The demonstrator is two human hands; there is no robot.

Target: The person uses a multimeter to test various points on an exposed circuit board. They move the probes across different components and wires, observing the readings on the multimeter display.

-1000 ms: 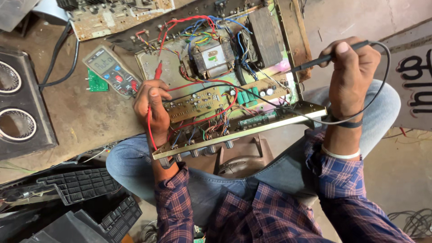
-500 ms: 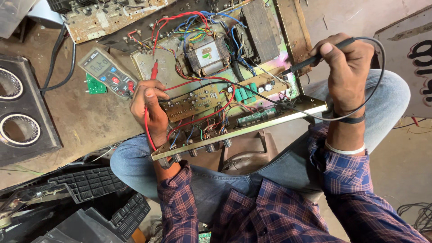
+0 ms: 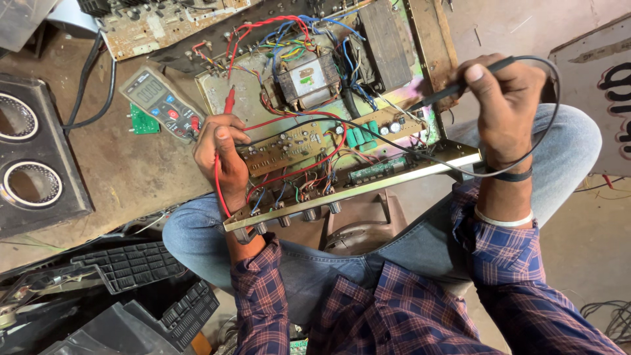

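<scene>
Red probe (image 3: 229,100) and black probe (image 3: 460,85) in hands over amplifier chassis (image 3: 342,131).

Grey multimeter (image 3: 162,102) with pale rectangular screen at upper left, white-bordered painted signboard (image 3: 601,98) at right edge

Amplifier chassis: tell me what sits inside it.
Inside the chassis: a transformer, a brown board, green capacitors, and red, blue and black wires. The left hand covers the board's left end; beneath the boards is hidden.
</scene>
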